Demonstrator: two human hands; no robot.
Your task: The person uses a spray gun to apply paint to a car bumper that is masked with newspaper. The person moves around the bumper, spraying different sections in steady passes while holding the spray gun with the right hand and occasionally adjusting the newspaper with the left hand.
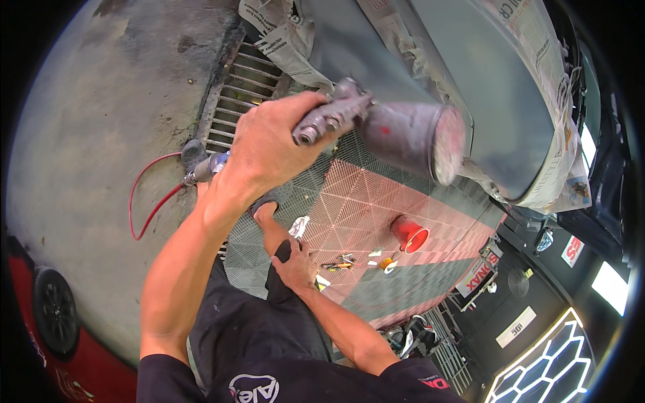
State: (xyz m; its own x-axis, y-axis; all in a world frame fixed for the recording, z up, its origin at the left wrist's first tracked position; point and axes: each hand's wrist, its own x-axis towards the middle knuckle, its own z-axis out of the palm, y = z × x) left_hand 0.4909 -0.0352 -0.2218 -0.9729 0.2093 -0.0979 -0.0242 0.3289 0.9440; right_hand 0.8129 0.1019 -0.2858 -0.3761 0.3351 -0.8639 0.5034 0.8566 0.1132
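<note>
A person leans over a masked car body with a spray gun in hand; the left hand (pixel 269 144) is wrapped fully shut around the handle of the spray gun (pixel 332 117), and that grip is the only one on the tool. A red air hose (pixel 151 195) trails away to the left of the grip and curls over the concrete floor (pixel 101 101); its coupling sits just below the wrist. From the grip, the gun's long axis runs to the right and slightly down; the paint cup (pixel 413 138), speckled with old colour, sticks out on that side, with its lid facing right. The grey car panel (pixel 470 74) lies just beyond and above the cup, edged with newspaper masking (pixel 547 154); the holding hand is much the nearer of the two to it. Below the grip, the right hand (pixel 295 265) rests flat on the person's own knee, fingers loose and holding nothing, well apart from the gun. Further right of that hand, a red cup (pixel 410 234) lies tipped on the pink-and-grey tiled floor mat (pixel 363 201), among small scattered bits.
</note>
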